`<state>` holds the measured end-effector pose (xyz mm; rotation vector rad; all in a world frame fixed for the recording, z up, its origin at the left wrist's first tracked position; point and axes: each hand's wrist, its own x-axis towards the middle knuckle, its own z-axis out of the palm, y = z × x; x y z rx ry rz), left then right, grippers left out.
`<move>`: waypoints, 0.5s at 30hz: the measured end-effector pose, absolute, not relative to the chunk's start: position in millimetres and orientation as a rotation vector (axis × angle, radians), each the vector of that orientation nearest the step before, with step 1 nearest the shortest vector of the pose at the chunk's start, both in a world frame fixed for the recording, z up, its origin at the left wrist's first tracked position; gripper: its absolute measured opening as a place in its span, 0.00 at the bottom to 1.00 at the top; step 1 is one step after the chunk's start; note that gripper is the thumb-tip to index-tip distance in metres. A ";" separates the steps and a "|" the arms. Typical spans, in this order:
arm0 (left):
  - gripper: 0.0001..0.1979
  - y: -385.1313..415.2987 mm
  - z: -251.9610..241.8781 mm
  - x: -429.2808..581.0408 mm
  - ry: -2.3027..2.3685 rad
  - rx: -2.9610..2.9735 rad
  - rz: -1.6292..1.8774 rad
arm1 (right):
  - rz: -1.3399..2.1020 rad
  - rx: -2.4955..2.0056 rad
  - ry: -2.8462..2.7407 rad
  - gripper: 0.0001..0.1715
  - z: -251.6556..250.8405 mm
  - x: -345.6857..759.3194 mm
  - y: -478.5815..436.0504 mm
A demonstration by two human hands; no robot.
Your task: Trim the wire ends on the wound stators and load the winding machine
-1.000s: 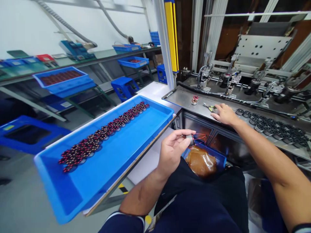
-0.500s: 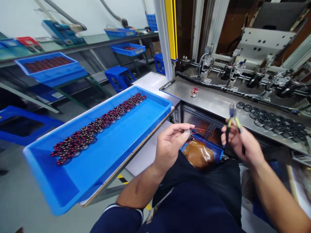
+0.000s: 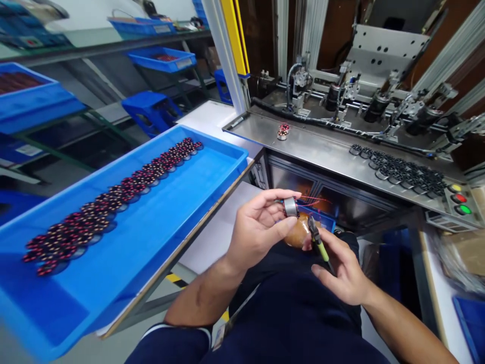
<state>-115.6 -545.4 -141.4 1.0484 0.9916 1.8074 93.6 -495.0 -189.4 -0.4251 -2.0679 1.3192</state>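
Observation:
My left hand [image 3: 257,227] pinches a small wound coil [image 3: 290,207] with thin red wire ends sticking out to the right. My right hand [image 3: 341,268] grips yellow-green handled pliers [image 3: 317,240], whose jaws point up at the underside of the coil. Both hands hover over my lap, above a small blue bin [image 3: 326,216] holding a brown bag [image 3: 299,233]. To the left a long blue tray [image 3: 212,177] carries a row of several dark red coils [image 3: 113,194].
A steel bench [image 3: 322,149] ahead holds one coil [image 3: 283,131] and a row of several black ring parts [image 3: 397,169]. Machinery stands behind it. Red, yellow and green buttons [image 3: 459,198] sit at the right. Blue bins line shelves at the far left.
My right hand picked the pliers off the bench and brought them down to the coil in my left hand. The view has swung to the right and down.

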 end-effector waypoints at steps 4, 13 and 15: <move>0.17 -549.5 -141.1 -116.7 1.016 1.064 1.815 | 1.317 -0.342 -2.076 0.41 -190.6 87.9 -495.9; 0.17 -549.1 -139.2 -114.5 1.004 1.060 1.814 | 1.207 -0.310 -2.062 0.43 -182.8 81.4 -496.0; 0.17 -549.2 -138.9 -114.6 1.008 1.054 1.813 | 1.173 -0.323 -2.088 0.42 -181.8 81.9 -496.2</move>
